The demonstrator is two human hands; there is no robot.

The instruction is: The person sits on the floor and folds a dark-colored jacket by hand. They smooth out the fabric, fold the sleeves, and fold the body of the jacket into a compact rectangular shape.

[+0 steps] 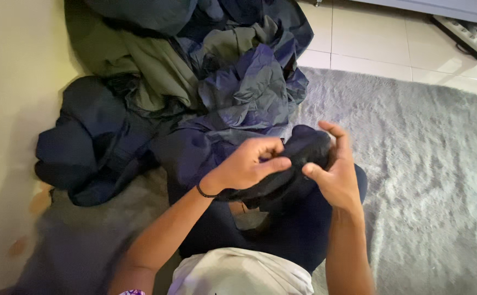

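Note:
Both my hands grip one dark navy garment (pixel 298 158) bunched up over my lap. My left hand (pixel 249 164), with a thin black bracelet at the wrist, pinches the cloth from the left, thumb on top. From the right, my right hand (pixel 334 172) wraps around the bundle with fingers curled over its far side. The lower part of the garment hangs between my forearms onto my dark trousers.
A big heap of crumpled clothes (pixel 194 76) in navy, purple and olive lies ahead on the left, against a cream wall (pixel 9 109). I sit on a grey shaggy rug (pixel 429 164). Pale floor tiles (pixel 369 43) and a power strip (pixel 465 33) are beyond.

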